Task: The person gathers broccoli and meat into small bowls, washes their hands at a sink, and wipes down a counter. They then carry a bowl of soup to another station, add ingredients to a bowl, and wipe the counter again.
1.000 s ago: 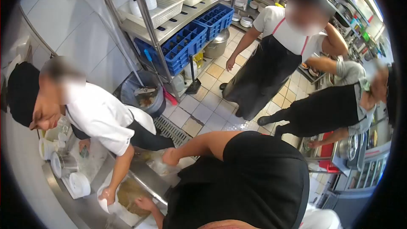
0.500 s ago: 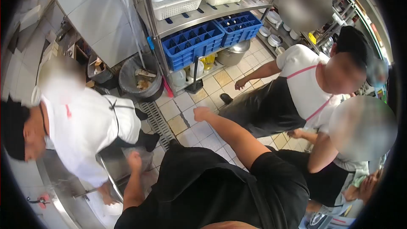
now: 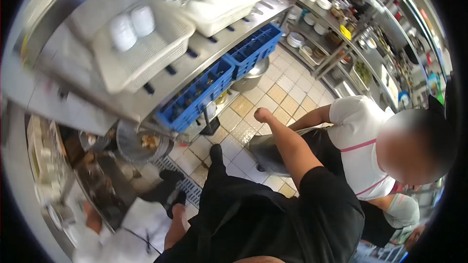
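Note:
My right hand (image 3: pixel 262 115) is held out over the tiled floor with its fingers curled into a fist. Nothing shows in it. It is beyond the forearm of a co-worker in a white shirt and black apron (image 3: pixel 353 141). Low on the left, part of my left hand (image 3: pixel 179 211) shows beside another person's white clothing (image 3: pixel 141 229). Its fingers cannot be made out, and no held thing is visible. Ahead stands a metal shelf (image 3: pixel 207 53) bearing a white basket with stacked bowls (image 3: pixel 124 31) and a white basket of white dishes (image 3: pixel 219 5).
Blue divided crates (image 3: pixel 204 95) sit under the shelf top, near a metal pot (image 3: pixel 251 75). A lined bin (image 3: pixel 134 141) holding scraps stands by the floor drain (image 3: pixel 190 187). Racks with dishes (image 3: pixel 321 29) line the right. Another person (image 3: pixel 399 214) is at lower right.
My view has turned left and moved closer to the shelf. My right fist appears farther right and higher. My left hand is lower in view. The left co-worker has slid toward the bottom edge.

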`<move>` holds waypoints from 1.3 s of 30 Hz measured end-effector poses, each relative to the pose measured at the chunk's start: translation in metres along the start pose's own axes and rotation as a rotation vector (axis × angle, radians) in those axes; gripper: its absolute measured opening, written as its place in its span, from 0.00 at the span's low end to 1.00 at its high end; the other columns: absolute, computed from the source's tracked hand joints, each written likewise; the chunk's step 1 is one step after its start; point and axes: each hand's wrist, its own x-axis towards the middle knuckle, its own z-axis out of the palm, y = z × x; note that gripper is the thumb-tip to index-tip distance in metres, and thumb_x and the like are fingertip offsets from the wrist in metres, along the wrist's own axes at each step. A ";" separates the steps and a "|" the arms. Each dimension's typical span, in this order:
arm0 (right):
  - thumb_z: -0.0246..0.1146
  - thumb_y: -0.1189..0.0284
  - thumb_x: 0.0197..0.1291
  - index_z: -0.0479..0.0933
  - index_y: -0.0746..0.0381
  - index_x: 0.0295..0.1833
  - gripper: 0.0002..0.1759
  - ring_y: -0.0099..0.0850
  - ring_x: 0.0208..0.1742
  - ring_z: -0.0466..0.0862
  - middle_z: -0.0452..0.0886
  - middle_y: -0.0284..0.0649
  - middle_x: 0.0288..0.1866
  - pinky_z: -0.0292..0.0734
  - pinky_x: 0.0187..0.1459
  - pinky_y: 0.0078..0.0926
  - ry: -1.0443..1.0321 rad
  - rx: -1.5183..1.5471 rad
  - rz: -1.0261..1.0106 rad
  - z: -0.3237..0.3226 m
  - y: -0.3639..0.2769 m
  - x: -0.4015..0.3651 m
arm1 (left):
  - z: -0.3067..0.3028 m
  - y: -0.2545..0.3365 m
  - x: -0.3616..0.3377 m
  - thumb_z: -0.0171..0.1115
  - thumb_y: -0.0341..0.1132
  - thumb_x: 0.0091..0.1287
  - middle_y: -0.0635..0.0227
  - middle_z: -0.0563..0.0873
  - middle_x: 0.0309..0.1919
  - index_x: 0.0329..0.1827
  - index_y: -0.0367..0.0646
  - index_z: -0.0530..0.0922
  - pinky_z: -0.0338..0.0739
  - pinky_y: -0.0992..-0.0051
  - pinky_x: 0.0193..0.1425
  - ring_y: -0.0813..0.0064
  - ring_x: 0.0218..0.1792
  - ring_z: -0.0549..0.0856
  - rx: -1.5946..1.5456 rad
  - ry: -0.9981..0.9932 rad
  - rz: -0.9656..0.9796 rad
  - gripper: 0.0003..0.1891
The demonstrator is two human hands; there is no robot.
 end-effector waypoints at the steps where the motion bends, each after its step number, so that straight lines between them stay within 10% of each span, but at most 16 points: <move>1: 0.54 0.66 0.55 0.81 0.65 0.41 0.17 0.43 0.33 0.85 0.85 0.50 0.41 0.79 0.35 0.38 -0.003 0.199 0.132 -0.012 0.012 0.007 | -0.034 -0.004 0.035 0.59 0.38 0.59 0.60 0.84 0.28 0.30 0.44 0.84 0.79 0.62 0.42 0.60 0.37 0.84 0.137 0.121 0.127 0.09; 3: 0.53 0.67 0.58 0.81 0.64 0.44 0.16 0.37 0.31 0.85 0.86 0.45 0.41 0.79 0.30 0.33 0.013 0.613 0.387 -0.039 0.036 0.013 | -0.101 -0.007 0.105 0.60 0.31 0.54 0.63 0.84 0.28 0.29 0.45 0.83 0.78 0.62 0.38 0.62 0.34 0.84 0.086 0.422 0.259 0.04; 6: 0.53 0.65 0.64 0.76 0.62 0.54 0.18 0.36 0.37 0.86 0.85 0.42 0.48 0.78 0.31 0.29 0.169 1.074 0.475 -0.073 0.083 0.008 | -0.248 0.050 0.183 0.58 0.31 0.57 0.63 0.83 0.28 0.33 0.41 0.79 0.77 0.67 0.40 0.65 0.32 0.82 -0.678 0.362 0.005 0.05; 8: 0.54 0.63 0.66 0.73 0.60 0.60 0.20 0.38 0.41 0.85 0.83 0.43 0.54 0.78 0.38 0.32 0.245 1.322 0.517 -0.088 0.117 0.005 | -0.298 0.079 0.248 0.55 0.31 0.62 0.65 0.82 0.25 0.39 0.39 0.78 0.77 0.70 0.35 0.72 0.29 0.82 -0.806 0.468 0.256 0.07; 13: 0.52 0.63 0.63 0.71 0.58 0.58 0.20 0.35 0.45 0.80 0.81 0.40 0.52 0.73 0.44 0.34 0.540 1.674 0.665 -0.116 0.201 -0.027 | -0.472 0.224 0.292 0.50 0.39 0.73 0.66 0.80 0.20 0.48 0.39 0.74 0.73 0.71 0.25 0.76 0.21 0.80 -1.179 0.026 0.352 0.12; 18: 0.44 0.59 0.67 0.71 0.60 0.57 0.22 0.40 0.43 0.79 0.80 0.39 0.42 0.73 0.43 0.38 0.778 1.968 0.803 -0.098 0.310 -0.017 | -0.567 0.321 0.357 0.46 0.44 0.75 0.63 0.76 0.15 0.34 0.40 0.75 0.70 0.68 0.22 0.74 0.17 0.77 -0.910 0.162 0.306 0.18; 21: 0.45 0.57 0.65 0.72 0.59 0.39 0.18 0.36 0.29 0.78 0.76 0.41 0.31 0.71 0.26 0.37 1.082 2.029 1.083 -0.099 0.357 -0.005 | -0.599 0.374 0.403 0.52 0.38 0.67 0.59 0.68 0.12 0.21 0.36 0.69 0.61 0.65 0.21 0.71 0.14 0.65 -0.742 0.461 0.462 0.17; 27: 0.48 0.63 0.60 0.54 0.54 0.23 0.16 0.27 0.10 0.57 0.55 0.34 0.13 0.49 0.12 0.29 0.922 2.126 1.160 -0.107 0.458 0.013 | -0.674 0.518 0.466 0.58 0.27 0.51 0.72 0.63 0.12 0.16 0.41 0.62 0.57 0.70 0.21 0.83 0.19 0.60 -0.749 0.414 0.583 0.13; 34: 0.56 0.72 0.62 0.76 0.62 0.34 0.07 0.26 0.15 0.65 0.67 0.36 0.20 0.57 0.13 0.29 0.829 1.500 0.650 -0.120 0.561 -0.018 | -0.807 0.724 0.602 0.55 0.24 0.58 0.82 0.66 0.17 0.18 0.49 0.64 0.59 0.77 0.22 0.88 0.21 0.63 -0.893 0.133 0.846 0.14; 39: 0.57 0.63 0.64 0.78 0.60 0.44 0.13 0.30 0.24 0.76 0.80 0.39 0.35 0.70 0.22 0.28 0.574 1.794 1.041 -0.138 0.577 -0.086 | -0.967 0.867 0.637 0.54 0.34 0.69 0.78 0.68 0.19 0.25 0.51 0.65 0.63 0.80 0.18 0.84 0.18 0.67 -1.222 -0.235 1.168 0.13</move>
